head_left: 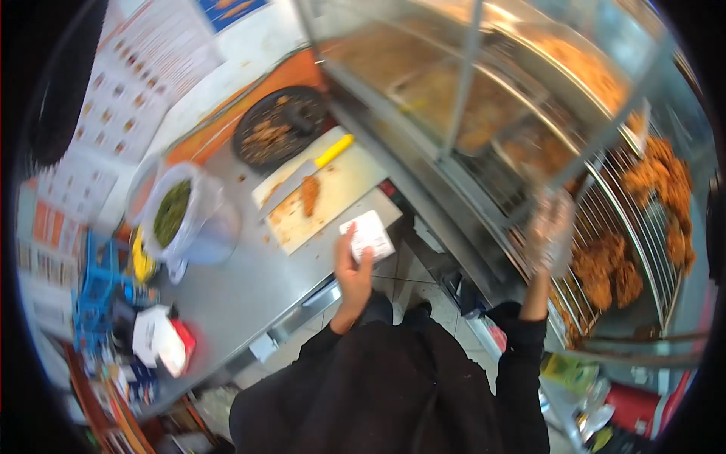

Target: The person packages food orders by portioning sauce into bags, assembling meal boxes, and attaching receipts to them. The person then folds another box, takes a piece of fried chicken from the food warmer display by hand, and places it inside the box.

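Observation:
My left hand (pixel 352 281) pinches a small white paper slip (pixel 367 235) with faint print, above the front edge of the steel counter. My right hand (pixel 551 231), in a clear plastic glove, is at the metal-framed glass door (pixel 594 151) of the heated display cabinet. Motion blur hides whether its fingers grip the frame. Fried chicken pieces (pixel 605 272) lie on the wire rack (pixel 597 212) beside that hand. On the white cutting board (pixel 344 181) rest a yellow-handled knife (pixel 306 175) and one fried piece (pixel 309 195) among crumbs.
A black round pan (pixel 243 140) with fried bits stands behind the board. Left of it is a lined white bucket (pixel 203 227) of green leaves. A red-and-white carton (pixel 162 340) and a blue crate (pixel 100 280) sit farther left. More chicken (pixel 665 189) fills the cabinet's right side.

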`<state>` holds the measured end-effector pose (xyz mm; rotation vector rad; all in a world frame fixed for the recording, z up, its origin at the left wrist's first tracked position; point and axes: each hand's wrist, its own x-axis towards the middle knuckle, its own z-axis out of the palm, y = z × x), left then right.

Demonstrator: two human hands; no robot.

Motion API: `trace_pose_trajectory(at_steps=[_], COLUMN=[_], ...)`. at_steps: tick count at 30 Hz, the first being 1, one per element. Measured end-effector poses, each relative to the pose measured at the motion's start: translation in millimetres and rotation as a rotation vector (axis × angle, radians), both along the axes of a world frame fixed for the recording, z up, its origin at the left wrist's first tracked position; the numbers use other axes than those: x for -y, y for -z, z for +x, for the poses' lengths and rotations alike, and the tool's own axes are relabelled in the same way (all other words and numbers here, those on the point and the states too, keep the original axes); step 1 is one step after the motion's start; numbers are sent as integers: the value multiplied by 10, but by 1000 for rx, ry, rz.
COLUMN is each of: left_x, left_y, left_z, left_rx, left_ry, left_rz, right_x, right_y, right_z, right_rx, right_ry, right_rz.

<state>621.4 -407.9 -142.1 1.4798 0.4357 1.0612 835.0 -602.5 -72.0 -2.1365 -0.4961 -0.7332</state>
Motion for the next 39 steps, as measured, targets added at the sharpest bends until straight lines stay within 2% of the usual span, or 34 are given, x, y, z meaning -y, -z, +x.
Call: trace_pose_trajectory(at_steps=[1, 2, 3, 4, 5, 6, 7, 8, 9, 11, 13, 15, 16, 18, 19, 20, 22, 23, 24, 25, 27, 28, 30, 35, 37, 38, 39], left_x=[13, 11, -10, -41, -74, -120, -190, -274, -365, -578, -795, -1018, -1120, -1258, -1327, -1370, -1429, -1436, -1425, -1407, -1370, -1335, -1207, -777, -610, -593, -523], left_y=[-25, -34, -26, -14, 7, 31, 65, 109, 140, 163, 192, 269, 280, 270, 251, 250, 195, 165, 150, 104, 126, 212, 220, 110, 89, 201, 204], left_z=[-42, -125, -216, -307, -401, -501, -627, -779, -945, -1299, -1692, -2124, -2307, -2594, -2727, -2896, -3125, -3219, -3292, -3363, -3537, -3616, -3812, -4163, -4311, -4350, -4430], left_rx=[-20, -86, -146, -136, -123, -109, -115, -122, -133, -138, -175, -237, -232, -158, -120, -187, -191, -194, -161, -134, -127, -158, -247, -216, -245, -162, -183], left_ry=[-30, -60, -83, -106, -121, -130, -151, -168, -182, -256, -326, -395, -432, -494, -528, -552, -616, -654, -688, -733, -851, -930, -1070, -1422, -1524, -1592, -1636], left_rz=[61, 109, 153, 137, 122, 108, 90, 72, 55, 116, 137, 122, 119, 96, 86, 73, 99, 107, 94, 72, 70, 84, 39, -132, -262, -202, -230], right_x=[131, 252, 309, 406, 574, 661, 631, 834, 862, 546, 359, 2, -499, -1149, -1446, -1755, -2370, -2701, -3038, -3221, -3837, -4061, -4286, -4444, -4521, -4552, -4549], right_y=[75, 114, -12, -13, 191, 178, 30, 80, 71, -217, -52, -6, -181, -104, 16, 189, 534, 1119, 910, 956, 1215, 1392, 1718, 1962, 1959, 1994, 1915], right_z=[42, 40, -88, -143, -86, -163, -349, -334, -426, -870, -954, -1192, -1573, -1904, -1918, -1898, -1810, -1472, -1677, -1672, -1575, -1536, -1327, -1277, -1415, -1500, -1794], right_rx=[40, 29, 11, -9, -96, -5, -46, 45, 89, 71, 451, 447, 249, -99, -189, -242, -244, 102, 15, -31, -91, -132, -194, -279, -427, -553, -701], right_ry=[31, 14, 44, 18, 68, 225, 312, 258, 359, 367, 208, -10, -144, -319, -369, -391, -387, -373, -391, -374, -386, -503, -708, -671, -696, -757, -897], right_rz=[-93, -74, -117, -75, 89, -18, -2, -89, -115, 70, 165, 243, 259, 365, 283, 120, -217, -373, -406, -508, -706, -671, -638, -684, -679, -662, -689])
